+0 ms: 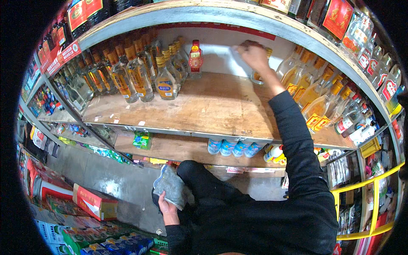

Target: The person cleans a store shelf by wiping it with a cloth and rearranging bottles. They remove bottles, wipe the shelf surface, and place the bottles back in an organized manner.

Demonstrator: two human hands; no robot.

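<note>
My left hand [167, 207] is low by my knee, closed on a folded grey cloth [173, 188]. My right hand [255, 55] reaches to the back of a wooden shelf [204, 108]; it is blurred, and a dark reddish-brown thing shows at its fingers, too blurred to name. Just beyond the wrist, partly hidden, stands a glass bottle [257, 78]. A bottle with a red label and cap [195, 59] stands at the back, left of my right hand. Clear bottles with gold caps [165, 78] are grouped on the left; more bottles with yellow labels [315, 108] line the right.
Below, a lower shelf [181, 148] holds blue cans [227, 147] and a green packet [142, 140]. Overhead runs the edge of an upper shelf [204, 13] loaded with bottles. A red carton [95, 202] stands at lower left. Yellow metal rails [376, 204] rise on the right.
</note>
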